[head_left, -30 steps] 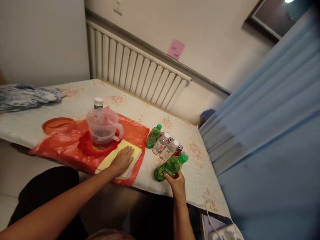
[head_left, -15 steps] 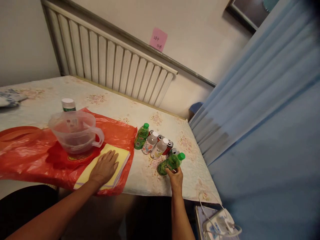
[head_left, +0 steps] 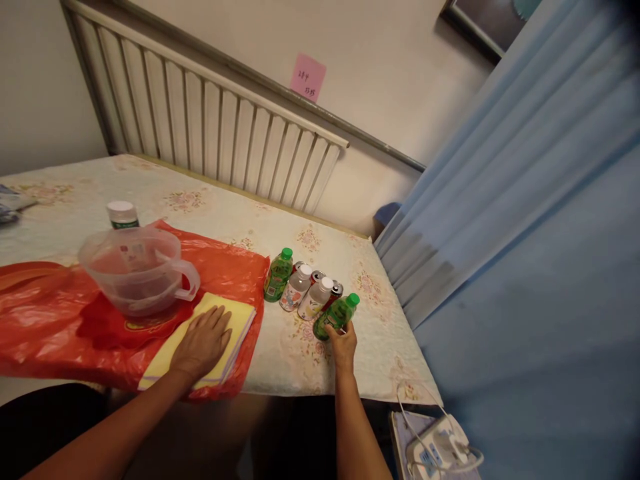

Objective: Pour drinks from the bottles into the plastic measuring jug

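Note:
My left hand (head_left: 204, 341) lies flat, fingers stretched out, on a folded yellow cloth (head_left: 239, 319). In my right hand (head_left: 345, 348) is a green plastic bottle (head_left: 334, 319) with a green cap, tilted to the right at the near end of a group of drinks. Beside it stand two clear bottles with white caps, one with a yellow print (head_left: 316, 299) and one with a red and blue print (head_left: 296, 291). A second green bottle (head_left: 278, 277) stands at the group's left end. Several drink cans (head_left: 337, 291) show partly behind the bottles.
A clear plastic measuring jug (head_left: 135, 273) stands on red plastic sheeting (head_left: 220, 257), with a white-capped bottle (head_left: 123, 215) behind it. The bed or table has a flowered cover (head_left: 280, 363). A blue curtain (head_left: 500, 233) hangs at right, above a power strip (head_left: 440, 448).
My right hand has brought the green bottle slightly up and left, closer against the clear bottles. It now covers the can beside it. My left hand stays on the cloth; the view has shifted a little.

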A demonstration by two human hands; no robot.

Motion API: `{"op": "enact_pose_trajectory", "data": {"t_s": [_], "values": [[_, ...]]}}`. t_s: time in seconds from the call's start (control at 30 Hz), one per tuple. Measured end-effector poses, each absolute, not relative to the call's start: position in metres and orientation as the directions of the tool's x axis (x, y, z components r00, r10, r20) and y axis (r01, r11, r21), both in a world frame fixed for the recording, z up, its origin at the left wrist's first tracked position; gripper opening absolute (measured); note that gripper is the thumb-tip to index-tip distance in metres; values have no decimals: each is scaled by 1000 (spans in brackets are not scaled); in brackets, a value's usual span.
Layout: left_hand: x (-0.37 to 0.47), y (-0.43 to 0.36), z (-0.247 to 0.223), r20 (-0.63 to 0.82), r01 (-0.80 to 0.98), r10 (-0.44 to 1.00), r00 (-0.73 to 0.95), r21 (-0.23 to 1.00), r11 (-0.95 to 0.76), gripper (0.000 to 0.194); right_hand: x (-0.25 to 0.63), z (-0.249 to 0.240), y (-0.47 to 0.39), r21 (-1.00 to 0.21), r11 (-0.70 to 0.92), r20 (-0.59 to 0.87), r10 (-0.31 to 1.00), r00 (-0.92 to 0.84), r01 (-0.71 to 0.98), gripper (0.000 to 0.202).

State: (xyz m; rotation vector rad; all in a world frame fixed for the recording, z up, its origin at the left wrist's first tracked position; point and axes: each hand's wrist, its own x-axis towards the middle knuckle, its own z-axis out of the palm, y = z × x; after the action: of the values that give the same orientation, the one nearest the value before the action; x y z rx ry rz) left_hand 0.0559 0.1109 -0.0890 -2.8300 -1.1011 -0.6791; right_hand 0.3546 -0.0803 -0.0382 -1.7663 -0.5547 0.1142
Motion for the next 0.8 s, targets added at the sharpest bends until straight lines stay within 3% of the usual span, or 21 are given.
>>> {"op": "enact_pose_trajectory", "data": {"t_s": [0.23, 0.5, 0.8], "values": [[56, 112, -89, 419, 642, 632, 652, 139, -754, 46, 353, -64, -83, -916, -224, 238, 364, 900, 333, 61], [56, 112, -89, 409, 657, 628, 662, 86, -749, 47, 349, -91, -84, -900, -248, 270, 330, 905, 359, 55], [55, 115, -91, 416, 636, 636, 650, 161, -755, 46, 357, -104, -82, -888, -230, 316, 326, 891, 399, 58]]}}
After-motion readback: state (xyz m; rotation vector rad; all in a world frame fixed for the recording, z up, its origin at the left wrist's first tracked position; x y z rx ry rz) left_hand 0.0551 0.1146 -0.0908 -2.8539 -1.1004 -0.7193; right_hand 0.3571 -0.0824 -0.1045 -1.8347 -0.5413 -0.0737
